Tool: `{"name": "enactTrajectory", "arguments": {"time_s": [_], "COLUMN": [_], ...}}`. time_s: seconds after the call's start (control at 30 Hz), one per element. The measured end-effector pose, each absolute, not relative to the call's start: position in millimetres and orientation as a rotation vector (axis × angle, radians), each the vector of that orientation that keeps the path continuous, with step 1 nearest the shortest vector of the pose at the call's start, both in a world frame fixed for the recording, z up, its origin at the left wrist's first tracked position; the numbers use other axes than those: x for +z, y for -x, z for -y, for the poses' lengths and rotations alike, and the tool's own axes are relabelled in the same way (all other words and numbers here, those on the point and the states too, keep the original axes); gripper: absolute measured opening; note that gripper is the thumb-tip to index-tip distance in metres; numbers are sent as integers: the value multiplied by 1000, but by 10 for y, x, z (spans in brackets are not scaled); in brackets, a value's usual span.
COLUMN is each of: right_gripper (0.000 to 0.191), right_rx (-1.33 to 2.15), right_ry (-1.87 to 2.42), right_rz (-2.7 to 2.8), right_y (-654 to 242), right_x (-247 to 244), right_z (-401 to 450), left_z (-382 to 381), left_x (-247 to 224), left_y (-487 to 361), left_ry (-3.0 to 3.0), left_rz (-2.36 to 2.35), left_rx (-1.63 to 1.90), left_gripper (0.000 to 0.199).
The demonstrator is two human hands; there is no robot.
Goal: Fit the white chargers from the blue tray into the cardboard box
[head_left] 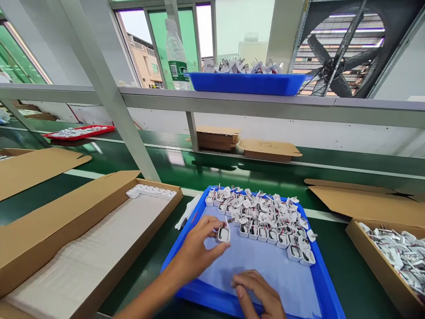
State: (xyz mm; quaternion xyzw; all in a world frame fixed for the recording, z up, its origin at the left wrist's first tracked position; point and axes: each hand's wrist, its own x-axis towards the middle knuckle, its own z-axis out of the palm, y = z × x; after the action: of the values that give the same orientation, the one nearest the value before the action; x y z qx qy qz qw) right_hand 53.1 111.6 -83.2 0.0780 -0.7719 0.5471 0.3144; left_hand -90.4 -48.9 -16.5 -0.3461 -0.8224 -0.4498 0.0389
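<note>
My left hand [199, 246] is closed on a small white plastic housing [223, 234], pinched between thumb and fingers above the blue tray [318, 270]. Its open top faces up, and a thin white piece sticks up from it. My right hand [259, 292] hovers over the near part of the tray, slightly blurred, fingers loosely bent and thumb below; nothing shows between them. Packed rows of similar white housings [263, 234], with small lids and red and dark wires, fill the tray's far side on a pale sheet [259, 257].
To the left, a cardboard box [133, 248] holds a row of white parts [152, 191]. Another box [381, 261] at right is heaped with white parts. A post [113, 102] and shelf rail [232, 105] cross ahead, bearing a bottle [177, 57] and another blue tray [245, 84].
</note>
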Motion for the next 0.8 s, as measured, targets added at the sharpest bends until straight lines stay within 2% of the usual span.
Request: {"name": "enactTrajectory", "arguments": {"time_s": [0.17, 0.33, 0.53, 0.63, 0.8], "right_gripper": [31, 45, 40, 43, 49], "right_rx": [1188, 809, 496, 564, 951], "right_ry": [-130, -263, -334, -315, -233], "right_rz": [2145, 2364, 2399, 2413, 2517], "right_y": [-652, -703, -668, -665, -694], "right_x": [-674, -590, -571, -573, -478], "right_z": [-1076, -1032, -948, -874, -829], "left_z": [544, 544, 592, 625, 659], "left_x": [-334, -485, -530, -569, -610], "left_y": [329, 187, 191, 169, 159], "left_ry": [1067, 1057, 1063, 1058, 1022], "left_rz": [2263, 2218, 2201, 2200, 2232], "left_rx": [-1525, -1632, -1683, -1694, -1681], "left_gripper": [36, 39, 43, 47, 40]}}
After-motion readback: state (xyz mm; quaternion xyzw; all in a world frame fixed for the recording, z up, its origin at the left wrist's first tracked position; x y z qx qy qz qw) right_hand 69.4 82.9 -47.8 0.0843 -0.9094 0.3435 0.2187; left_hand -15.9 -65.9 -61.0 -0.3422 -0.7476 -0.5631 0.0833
